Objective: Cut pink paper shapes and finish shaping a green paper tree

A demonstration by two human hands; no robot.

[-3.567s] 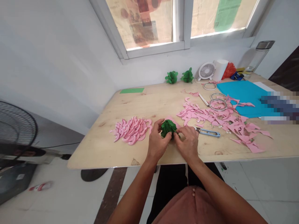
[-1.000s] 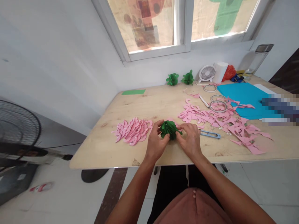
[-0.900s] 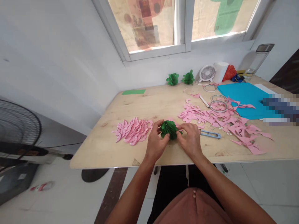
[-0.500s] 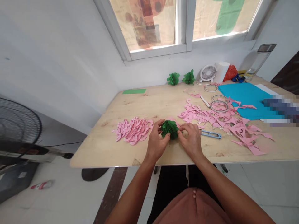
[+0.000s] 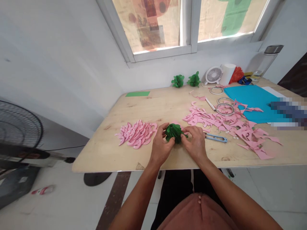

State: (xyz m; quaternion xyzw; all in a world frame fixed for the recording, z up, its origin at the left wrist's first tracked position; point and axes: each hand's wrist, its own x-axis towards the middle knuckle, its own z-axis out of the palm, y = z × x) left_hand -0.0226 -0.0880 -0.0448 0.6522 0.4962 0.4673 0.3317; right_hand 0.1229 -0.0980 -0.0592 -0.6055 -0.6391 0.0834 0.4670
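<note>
A dark green folded-paper ball (image 5: 174,133) with many layers is held between my two hands, just above the near part of the table. My left hand (image 5: 162,142) closes around its left side, thumb in front. At its right edge, my right hand (image 5: 195,140) pinches one of the paper layers between thumb and fingers. Left of my hands lies a heap of curved pink paper cutouts (image 5: 137,134). A blue cutter (image 5: 216,137) rests just right of my right hand.
Pink paper scraps (image 5: 251,137) spread over the table's right side, with tape rolls (image 5: 224,109) among them. Two green paper pieces (image 5: 177,81) stand by the wall near a small white fan (image 5: 214,75). Blue sheets (image 5: 256,102) and a glass bottle (image 5: 266,64) are at right.
My right hand has shifted slightly left, and a green paper layer now sticks out at its fingertips. My left hand stays in place on the ball.
</note>
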